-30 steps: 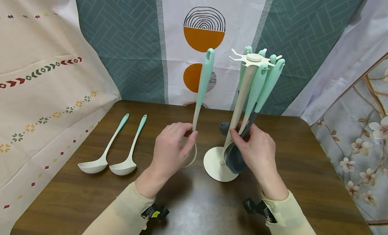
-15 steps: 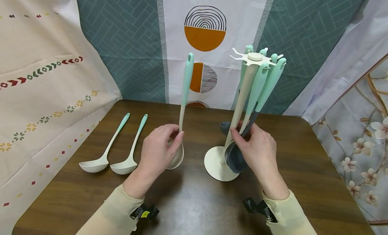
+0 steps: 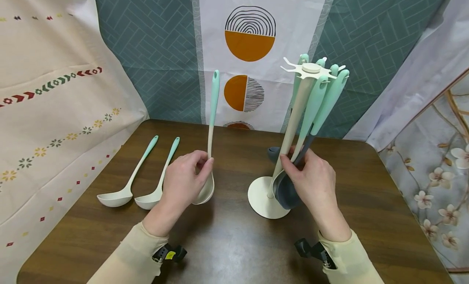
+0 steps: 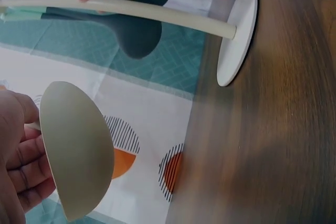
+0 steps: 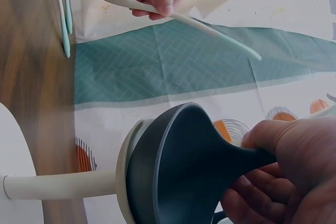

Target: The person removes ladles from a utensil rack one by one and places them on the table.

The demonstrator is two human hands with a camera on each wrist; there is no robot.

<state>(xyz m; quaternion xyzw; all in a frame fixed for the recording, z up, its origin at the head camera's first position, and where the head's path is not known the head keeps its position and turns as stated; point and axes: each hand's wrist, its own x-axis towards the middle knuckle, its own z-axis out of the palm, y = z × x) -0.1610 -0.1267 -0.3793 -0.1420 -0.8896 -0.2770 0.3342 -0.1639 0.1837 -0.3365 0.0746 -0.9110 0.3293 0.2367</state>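
My left hand (image 3: 185, 178) pinches the stem of a cream ladle with a mint handle (image 3: 214, 98). It is held upright, handle up, above the table; its bowl (image 4: 77, 148) shows large in the left wrist view. To the right, a cream utensil stand (image 3: 261, 202) has several mint-handled utensils hanging from its hooked top. Low on the stand, my right hand (image 3: 314, 180) grips the stem of a dark grey ladle (image 5: 194, 166). A cream ladle (image 5: 123, 163) sits right behind the dark bowl, its stem also at my right fingers.
Two more cream ladles, one at the far left (image 3: 116, 198) and another beside it (image 3: 147, 200), lie on the brown wooden table (image 3: 234, 243). Patterned cloths (image 3: 176, 72) hang behind and at both sides. Another dark utensil head (image 3: 272, 153) hangs behind the pole.
My left hand has moved left with the ladle, away from the stand, and the ladle's handle has come closer to vertical. The right hand keeps its grip at the stand.
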